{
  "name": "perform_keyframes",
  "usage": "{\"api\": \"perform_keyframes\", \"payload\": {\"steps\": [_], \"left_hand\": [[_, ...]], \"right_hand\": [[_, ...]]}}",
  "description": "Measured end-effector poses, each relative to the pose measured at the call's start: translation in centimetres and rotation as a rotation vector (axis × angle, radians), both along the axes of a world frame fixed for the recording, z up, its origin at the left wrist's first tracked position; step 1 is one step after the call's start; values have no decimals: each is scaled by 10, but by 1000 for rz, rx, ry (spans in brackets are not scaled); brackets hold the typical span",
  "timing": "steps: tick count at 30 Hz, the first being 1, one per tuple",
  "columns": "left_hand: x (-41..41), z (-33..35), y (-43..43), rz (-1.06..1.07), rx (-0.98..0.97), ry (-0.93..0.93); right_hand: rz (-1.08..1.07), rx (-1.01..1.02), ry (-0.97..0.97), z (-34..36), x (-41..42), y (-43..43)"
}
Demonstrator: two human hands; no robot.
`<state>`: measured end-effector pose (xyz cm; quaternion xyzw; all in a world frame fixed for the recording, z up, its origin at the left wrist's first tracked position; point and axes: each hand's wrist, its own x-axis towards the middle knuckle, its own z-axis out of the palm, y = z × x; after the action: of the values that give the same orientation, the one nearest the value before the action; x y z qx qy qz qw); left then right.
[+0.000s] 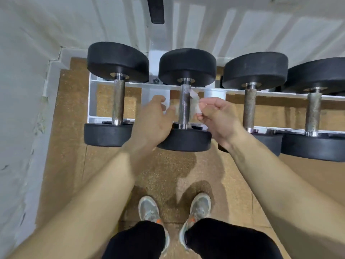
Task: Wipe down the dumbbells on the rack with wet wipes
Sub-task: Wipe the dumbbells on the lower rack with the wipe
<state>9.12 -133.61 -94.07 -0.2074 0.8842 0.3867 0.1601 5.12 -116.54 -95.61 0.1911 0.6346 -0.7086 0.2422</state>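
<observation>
Several black dumbbells with metal handles lie side by side on a white rack (93, 101). The second dumbbell from the left (186, 66) has a thin white wet wipe (194, 105) looped around its knurled handle. My left hand (155, 118) pinches the wipe's left end beside the handle. My right hand (218, 116) pinches the right end, fingers curled. Both hands sit just above this dumbbell's near head (184, 141). The wipe's part behind the handle is hidden.
The leftmost dumbbell (117, 60) and two more dumbbells on the right (255, 70) flank the one being handled. A white wall (22, 90) closes the left side. My shoes (149, 208) stand on the brown speckled floor. A white roll-like object (214, 93) sits under the rack rail.
</observation>
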Motion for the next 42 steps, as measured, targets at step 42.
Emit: {"api": "perform_keyframes", "payload": {"steps": [42], "left_hand": [[-67,-10,193,452,779,-97]], "right_hand": [[29,-117,-258,2,-59,211]]}}
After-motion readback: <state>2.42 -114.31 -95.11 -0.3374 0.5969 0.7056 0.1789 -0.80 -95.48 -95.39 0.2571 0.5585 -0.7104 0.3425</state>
